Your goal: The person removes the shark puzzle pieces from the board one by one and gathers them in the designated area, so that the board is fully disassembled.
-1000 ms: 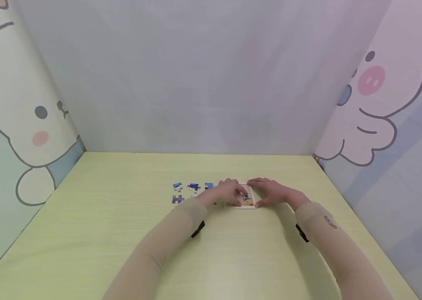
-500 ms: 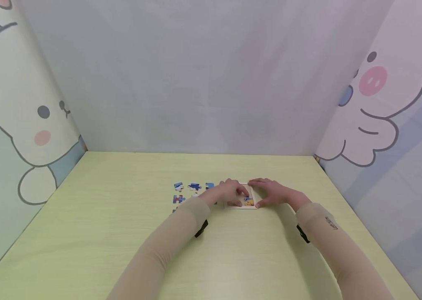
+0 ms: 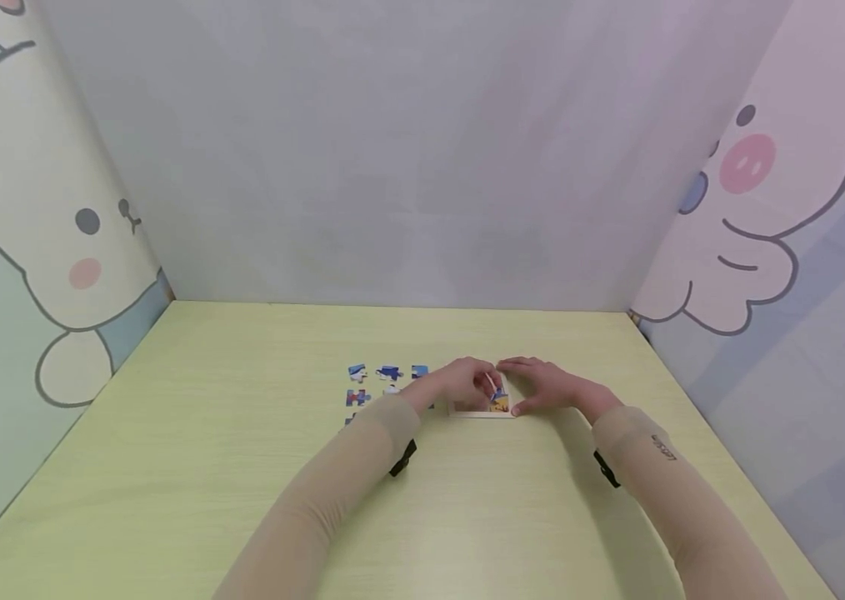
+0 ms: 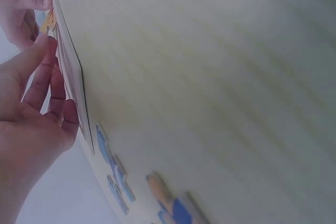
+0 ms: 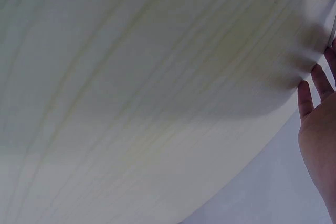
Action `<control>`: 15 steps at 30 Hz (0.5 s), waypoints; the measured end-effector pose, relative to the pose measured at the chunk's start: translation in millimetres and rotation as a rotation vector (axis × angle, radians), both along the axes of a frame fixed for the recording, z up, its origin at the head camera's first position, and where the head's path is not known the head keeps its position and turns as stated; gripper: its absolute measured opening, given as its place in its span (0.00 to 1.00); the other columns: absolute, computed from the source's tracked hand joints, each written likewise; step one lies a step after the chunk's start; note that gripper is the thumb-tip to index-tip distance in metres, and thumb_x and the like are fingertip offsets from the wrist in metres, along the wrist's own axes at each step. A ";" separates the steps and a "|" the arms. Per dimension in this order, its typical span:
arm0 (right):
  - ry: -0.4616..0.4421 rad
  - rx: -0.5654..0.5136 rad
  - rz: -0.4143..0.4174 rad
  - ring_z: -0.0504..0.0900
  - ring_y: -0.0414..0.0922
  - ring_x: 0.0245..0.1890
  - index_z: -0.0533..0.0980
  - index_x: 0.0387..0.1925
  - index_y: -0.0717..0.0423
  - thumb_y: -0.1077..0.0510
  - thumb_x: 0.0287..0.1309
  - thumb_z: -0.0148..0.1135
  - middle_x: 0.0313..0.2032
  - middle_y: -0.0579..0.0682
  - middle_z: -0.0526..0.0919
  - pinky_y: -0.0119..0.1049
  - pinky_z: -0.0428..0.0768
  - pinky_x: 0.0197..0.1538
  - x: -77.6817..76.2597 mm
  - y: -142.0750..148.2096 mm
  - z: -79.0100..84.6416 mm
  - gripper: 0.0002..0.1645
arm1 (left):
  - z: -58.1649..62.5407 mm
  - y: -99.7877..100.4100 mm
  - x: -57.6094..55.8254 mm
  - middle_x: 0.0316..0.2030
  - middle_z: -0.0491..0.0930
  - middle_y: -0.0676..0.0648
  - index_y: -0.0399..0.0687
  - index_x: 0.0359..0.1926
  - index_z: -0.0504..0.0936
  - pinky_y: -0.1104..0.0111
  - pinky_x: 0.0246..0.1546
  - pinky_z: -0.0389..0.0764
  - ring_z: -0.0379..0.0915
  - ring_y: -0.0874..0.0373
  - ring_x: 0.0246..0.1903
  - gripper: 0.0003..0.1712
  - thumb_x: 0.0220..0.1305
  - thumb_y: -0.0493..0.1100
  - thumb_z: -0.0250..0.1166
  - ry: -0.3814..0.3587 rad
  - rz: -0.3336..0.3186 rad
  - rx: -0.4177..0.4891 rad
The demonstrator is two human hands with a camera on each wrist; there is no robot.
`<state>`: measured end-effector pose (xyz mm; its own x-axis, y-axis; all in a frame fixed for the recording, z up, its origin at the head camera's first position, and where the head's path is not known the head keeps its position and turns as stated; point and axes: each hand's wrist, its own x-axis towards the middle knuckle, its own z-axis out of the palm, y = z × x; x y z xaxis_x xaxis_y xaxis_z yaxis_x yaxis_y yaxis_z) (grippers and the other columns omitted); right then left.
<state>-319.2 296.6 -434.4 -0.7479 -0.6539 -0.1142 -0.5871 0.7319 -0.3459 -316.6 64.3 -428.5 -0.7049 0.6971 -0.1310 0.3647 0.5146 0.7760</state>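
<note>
A small light wooden puzzle frame [image 3: 481, 415] lies on the table, with a yellow-and-blue puzzle piece [image 3: 500, 404] in its front right corner. My left hand [image 3: 467, 382] is over the frame and covers much of it. In the left wrist view, the thumb and index finger of my left hand [image 4: 39, 95] pinch a puzzle piece [image 4: 48, 22] with orange on it; its outline is partly hidden. My right hand [image 3: 550, 385] rests against the frame's right side, thumb near the front corner and extended fingers near the back corner. In the right wrist view, my right hand's fingertips [image 5: 304, 90] touch down by the table edge.
Several loose jigsaw pieces [image 3: 388, 373] lie left of the frame, some hidden behind my left arm. The pale yellow table [image 3: 242, 375] ends at a grey curtain [image 3: 407, 167]. Side panels with cartoon animals [image 3: 745, 167] stand on both sides.
My left hand's fingers have drawn together and shifted slightly right, near the frame's right side, with a whitish and blue piece showing between them. My right hand has stayed in place.
</note>
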 end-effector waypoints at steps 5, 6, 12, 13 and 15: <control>0.001 0.011 -0.012 0.58 0.60 0.68 0.60 0.68 0.55 0.33 0.46 0.67 0.68 0.58 0.61 0.67 0.54 0.61 -0.5 0.8 -1.2 0.54 | -0.2 2.9 1.7 0.32 0.78 0.55 0.53 0.42 0.78 0.74 0.41 0.73 0.73 0.64 0.34 0.10 0.60 0.38 0.66 0.059 0.008 0.000; 0.000 0.010 -0.015 0.58 0.60 0.68 0.60 0.68 0.55 0.33 0.45 0.67 0.68 0.58 0.62 0.67 0.55 0.62 -0.5 0.8 -1.1 0.54 | 0.2 3.6 2.2 0.32 0.78 0.55 0.53 0.41 0.78 0.74 0.40 0.73 0.73 0.64 0.34 0.09 0.60 0.38 0.65 0.074 0.007 -0.004; 0.004 0.005 -0.016 0.59 0.60 0.67 0.61 0.68 0.55 0.34 0.45 0.67 0.67 0.58 0.62 0.67 0.55 0.61 0.1 1.0 -1.4 0.53 | 2.3 5.5 4.4 0.31 0.77 0.55 0.54 0.40 0.77 0.75 0.36 0.72 0.72 0.64 0.33 0.08 0.61 0.39 0.65 0.125 0.019 -0.040; 0.004 0.005 -0.016 0.59 0.60 0.67 0.61 0.68 0.54 0.33 0.46 0.67 0.67 0.58 0.62 0.67 0.55 0.61 0.1 1.0 -1.5 0.53 | 2.6 5.1 4.6 0.31 0.77 0.55 0.55 0.40 0.77 0.75 0.36 0.72 0.71 0.64 0.33 0.08 0.61 0.39 0.65 0.130 0.024 -0.044; 0.004 0.005 -0.014 0.59 0.60 0.67 0.61 0.68 0.54 0.34 0.46 0.67 0.67 0.58 0.62 0.67 0.55 0.61 0.1 0.4 -1.2 0.53 | 4.2 3.0 5.2 0.31 0.77 0.55 0.55 0.40 0.77 0.74 0.37 0.72 0.72 0.64 0.33 0.09 0.60 0.39 0.65 0.144 0.030 -0.043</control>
